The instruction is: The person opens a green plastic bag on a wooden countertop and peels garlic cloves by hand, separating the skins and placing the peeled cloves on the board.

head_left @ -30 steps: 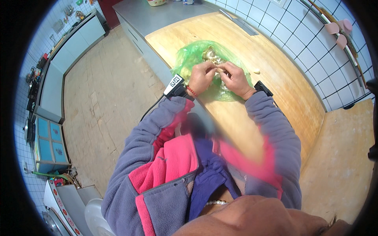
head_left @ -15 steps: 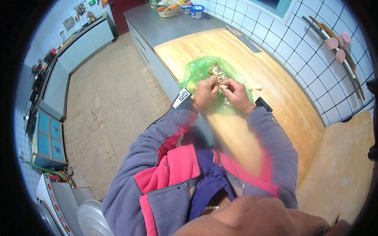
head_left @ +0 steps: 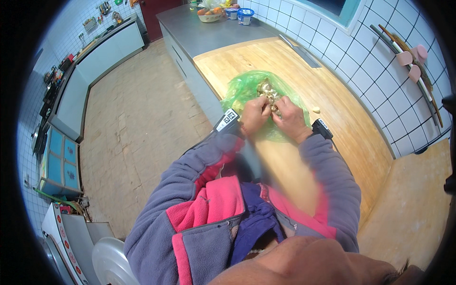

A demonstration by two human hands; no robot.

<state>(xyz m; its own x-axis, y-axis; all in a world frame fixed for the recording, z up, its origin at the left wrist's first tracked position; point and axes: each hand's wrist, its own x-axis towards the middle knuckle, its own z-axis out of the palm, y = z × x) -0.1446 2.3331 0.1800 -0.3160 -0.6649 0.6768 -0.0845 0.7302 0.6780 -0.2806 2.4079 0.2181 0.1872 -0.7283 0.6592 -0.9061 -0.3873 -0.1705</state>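
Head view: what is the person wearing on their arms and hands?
Both hands, left hand and right hand, are bare. Grey-purple fleece sleeves with pink panels cover both arms. Each wrist carries a small black device: the left device has a white square-patterned tag, the right device trails a thin dark cable.

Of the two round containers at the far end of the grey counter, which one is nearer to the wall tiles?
The white tub with the blue lid; the bowl of orange and green produce sits left of it, toward the counter's open edge.
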